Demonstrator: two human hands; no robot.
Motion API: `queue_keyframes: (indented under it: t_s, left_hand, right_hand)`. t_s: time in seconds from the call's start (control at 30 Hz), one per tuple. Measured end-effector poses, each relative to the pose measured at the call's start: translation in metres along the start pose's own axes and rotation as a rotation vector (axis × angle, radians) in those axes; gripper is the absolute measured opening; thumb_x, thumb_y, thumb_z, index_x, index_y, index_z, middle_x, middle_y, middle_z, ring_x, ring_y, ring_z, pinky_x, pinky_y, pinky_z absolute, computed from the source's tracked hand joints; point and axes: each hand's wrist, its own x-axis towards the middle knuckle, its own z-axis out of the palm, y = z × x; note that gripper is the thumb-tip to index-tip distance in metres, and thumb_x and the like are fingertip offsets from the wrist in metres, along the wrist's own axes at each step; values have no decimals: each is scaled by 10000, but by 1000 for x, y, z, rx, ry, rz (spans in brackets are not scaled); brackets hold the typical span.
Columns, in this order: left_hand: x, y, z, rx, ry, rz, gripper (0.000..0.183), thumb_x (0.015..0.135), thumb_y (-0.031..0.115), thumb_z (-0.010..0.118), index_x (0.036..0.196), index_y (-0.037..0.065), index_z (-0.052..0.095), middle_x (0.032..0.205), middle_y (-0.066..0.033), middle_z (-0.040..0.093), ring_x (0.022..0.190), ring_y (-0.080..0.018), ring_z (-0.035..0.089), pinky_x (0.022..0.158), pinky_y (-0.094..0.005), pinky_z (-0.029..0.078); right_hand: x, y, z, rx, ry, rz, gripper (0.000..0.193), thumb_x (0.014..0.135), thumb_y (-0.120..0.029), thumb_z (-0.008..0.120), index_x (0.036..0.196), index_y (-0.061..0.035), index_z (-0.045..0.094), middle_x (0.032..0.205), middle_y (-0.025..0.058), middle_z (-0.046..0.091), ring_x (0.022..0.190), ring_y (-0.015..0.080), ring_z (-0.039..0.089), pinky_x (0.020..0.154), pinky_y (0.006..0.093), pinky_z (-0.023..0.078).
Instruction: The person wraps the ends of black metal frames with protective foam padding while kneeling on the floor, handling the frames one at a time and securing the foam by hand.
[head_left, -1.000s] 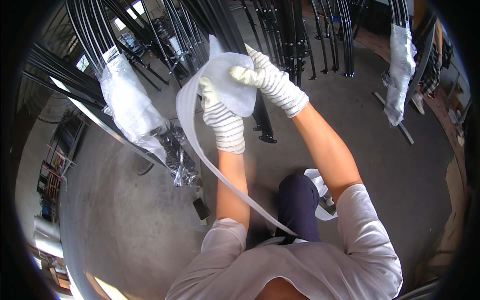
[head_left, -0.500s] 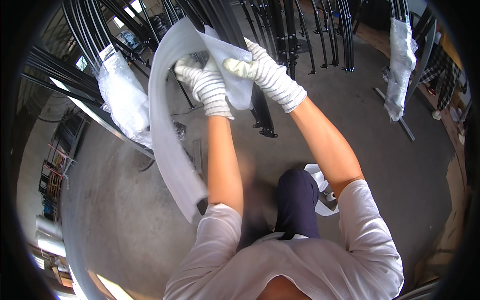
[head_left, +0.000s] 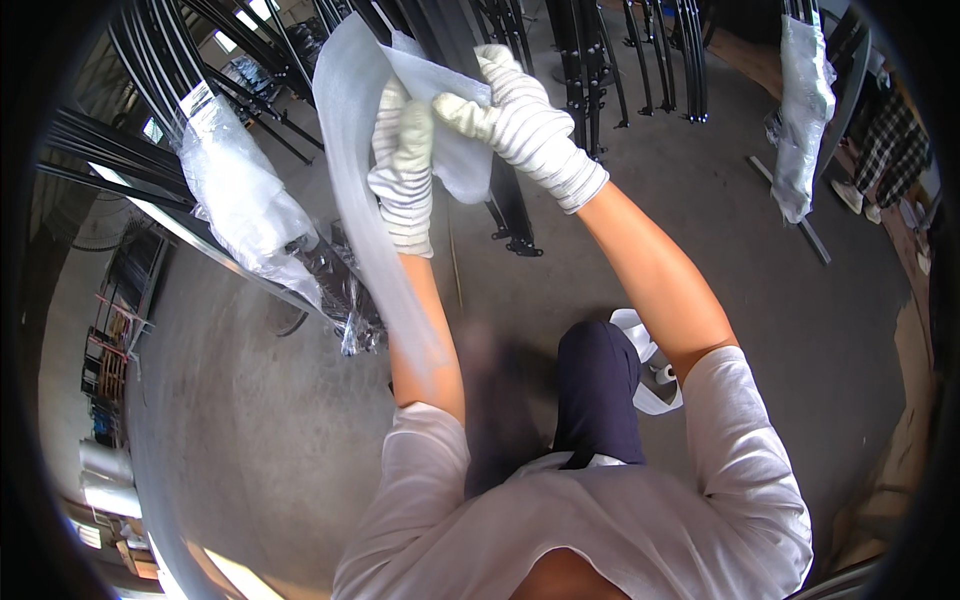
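A long strip of white foam wrap [head_left: 345,95] curves over and partly around a bundle of black metal bars [head_left: 440,45], which hangs down in front of me. My left hand [head_left: 403,170], in a white glove with grey stripes, is closed at the strip, its fingers pointing up inside the loop; where they meet the foam is partly hidden. The loose tail of the strip hangs across my left forearm. With its thumb on the foam's edge and its fingers at the bars' far side, my right hand [head_left: 530,130], gloved alike, presses the wrap against the bundle.
Left of me, another bar bundle ends in plastic wrapping [head_left: 245,185]. More black bars [head_left: 575,80] hang behind, and a wrapped bundle [head_left: 800,120] hangs at the right. White foam pieces [head_left: 650,385] lie by my knee. A person in checked trousers [head_left: 890,140] stands far right.
My left hand has turned more upright and shifted slightly left. The foam loop has narrowed, and its tail has swung right over my forearm. My right hand still presses at the bars.
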Motion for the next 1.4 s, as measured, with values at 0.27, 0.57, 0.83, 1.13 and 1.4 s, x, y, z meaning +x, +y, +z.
queue_keyframes:
  t_s: [0.27,0.57,0.83,1.13,1.4]
  left_hand:
    - [33,-25,-40,-58,-383,-284,641,621,418,775,1067,23,537,916,-41,601,838,-158,571,786,-287,464]
    - [51,-32,-24,-138,-586,-479,620,521,407,726,852,-93,569,737,-174,583,655,-265,580,586,-336,495]
    - [52,-27,-30,-213,-609,-570,643,536,367,724,935,-113,572,888,-180,605,813,-262,592,750,-330,483]
    - [29,-28,-27,-400,-395,-557,837,536,452,740,1201,75,397,1101,-166,509,651,-174,426,599,-284,346]
    - [39,-20,-38,-429,-474,-491,879,554,432,770,1243,66,364,1121,-182,498,809,-220,470,707,-333,397]
  right_hand:
    - [2,-20,-36,-548,99,-586,658,844,-370,498,1319,25,272,1262,257,395,1162,398,399,962,544,288]
    - [65,-41,-78,-296,-348,-292,571,872,-395,388,1333,-63,323,1379,214,280,1271,361,276,1048,399,218]
    - [81,-80,-94,-619,-570,-544,335,790,-217,464,1076,-44,490,1122,204,431,1004,350,445,836,400,362]
    - [63,-85,-132,-878,-454,-589,183,728,-113,477,830,4,574,808,201,566,730,344,566,637,393,446]
    - [10,-48,-133,-544,-397,-364,189,791,-187,524,842,-17,587,761,146,599,690,265,601,648,341,489]
